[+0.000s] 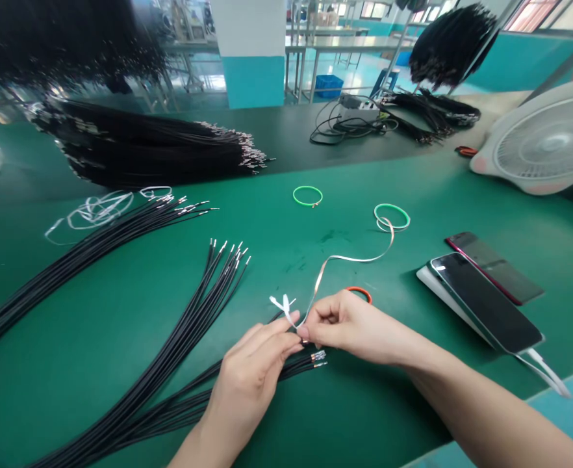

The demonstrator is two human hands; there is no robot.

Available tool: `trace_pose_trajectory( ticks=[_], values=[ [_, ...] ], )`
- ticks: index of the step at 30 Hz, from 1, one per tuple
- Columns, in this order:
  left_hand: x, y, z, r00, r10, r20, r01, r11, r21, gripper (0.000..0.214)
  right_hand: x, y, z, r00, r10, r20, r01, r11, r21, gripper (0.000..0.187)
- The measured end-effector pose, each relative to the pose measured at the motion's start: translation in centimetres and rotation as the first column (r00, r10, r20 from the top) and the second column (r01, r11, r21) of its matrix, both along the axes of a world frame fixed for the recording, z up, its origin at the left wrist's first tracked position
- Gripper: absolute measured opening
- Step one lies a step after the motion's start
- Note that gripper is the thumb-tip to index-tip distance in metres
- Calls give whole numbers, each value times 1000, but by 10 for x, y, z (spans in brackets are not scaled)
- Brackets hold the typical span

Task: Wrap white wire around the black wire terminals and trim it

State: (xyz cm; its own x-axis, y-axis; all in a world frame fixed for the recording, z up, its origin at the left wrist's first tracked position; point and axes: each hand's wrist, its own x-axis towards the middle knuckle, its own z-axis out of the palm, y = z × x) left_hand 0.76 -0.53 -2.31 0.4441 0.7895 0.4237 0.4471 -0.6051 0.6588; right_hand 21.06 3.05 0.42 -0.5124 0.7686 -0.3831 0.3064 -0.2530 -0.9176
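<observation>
My left hand (250, 374) is closed around a bundle of black wires (179, 406), whose crimped metal terminals (318, 359) stick out past my fingers. My right hand (345, 327) pinches a thin white tape (352, 259) at the bundle, close to my left fingertips. The tape runs up to a loop by a green rubber band (392, 217), and its loose ends flare out left of my fingers. An orange rubber band (362, 292) lies partly hidden behind my right hand. Another green band (308, 195) lies farther up the mat.
A green mat (286, 416) covers the bench, holding more terminated black wire bundles (145, 146), white tape scraps (101, 211), several phones (486, 301) and red-handled scissors (466, 151). A white fan (544, 138) stands at right. A cabled device (358, 110) sits behind.
</observation>
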Motion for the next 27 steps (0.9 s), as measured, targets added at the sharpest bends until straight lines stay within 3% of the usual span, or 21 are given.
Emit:
trace_pose_trajectory(
  ticks=[5, 9, 12, 17, 20, 23, 27],
  values=[
    [2, 1, 6, 998, 23, -57, -19, 998, 63, 18, -2, 1, 1, 997, -17, -82, 18, 1000, 14, 38],
    [4, -1, 7, 992, 19, -122, -14, 999, 42, 18, -6, 1, 2, 997, -26, -68, 31, 997, 72, 40],
    [7, -1, 6, 995, 90, -32, -92, 991, -93, 17, -8, -1, 2, 997, -30, -69, 40, 988, 146, 37],
    [15, 7, 10, 952, 280, 126, -218, 905, -365, 23, -9, -1, 0, 1000, -29, -2, 28, 950, 310, 30],
    [18, 10, 12, 932, 326, 156, -225, 862, -455, 27, -7, 0, -3, 998, -9, 63, -20, 896, 444, 27],
    [17, 11, 10, 920, 351, 171, -214, 820, -531, 28, -8, 1, -7, 991, 6, 131, -84, 797, 598, 27],
    [12, 10, 4, 942, 302, 145, -143, 753, -642, 28, -6, 2, -2, 976, 2, 220, -159, 694, 702, 26]
  ],
)
